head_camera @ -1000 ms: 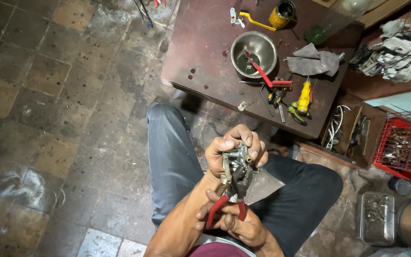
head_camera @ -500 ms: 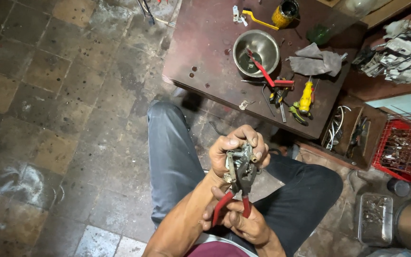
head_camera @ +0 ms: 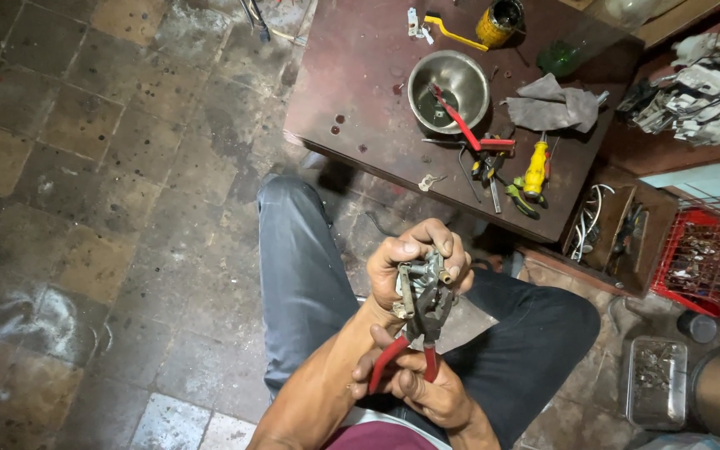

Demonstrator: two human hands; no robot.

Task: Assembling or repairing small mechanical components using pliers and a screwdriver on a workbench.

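Fingers (head_camera: 452, 260) of left hand (head_camera: 414, 262) curled tight round a small grimy grey metal part with brass-coloured fittings (head_camera: 421, 283), gripping it from above and behind; thumb on its near-left side. Right hand (head_camera: 414, 387) closed round the red-handled pliers (head_camera: 410, 350), handles only slightly apart, palm up below the part. Pliers' dark nose points up and meets the underside of the metal part; can't tell exactly what it bites on.

Part sits over the lap, between both knees, person seated in dark grey trousers (head_camera: 302, 275) on a worn stone-tiled floor (head_camera: 85, 183).

Ahead: low dark-red metal table (head_camera: 360, 75). On it:
- round steel bowl (head_camera: 448, 83) with a red-handled tool (head_camera: 460, 125) leaning out of it
- crumpled grey rag (head_camera: 553, 104) just right of the bowl
- yellow-handled screwdriver (head_camera: 535, 171) near the table's front edge, beside a few dark hand tools
- yellow tin can (head_camera: 497, 18) and green glass bottle (head_camera: 562, 57) at the far edge

Right of table: wooden box with white cables (head_camera: 597, 229), red wire basket of metal bits (head_camera: 706, 262), clear plastic tub (head_camera: 656, 379) on the floor.
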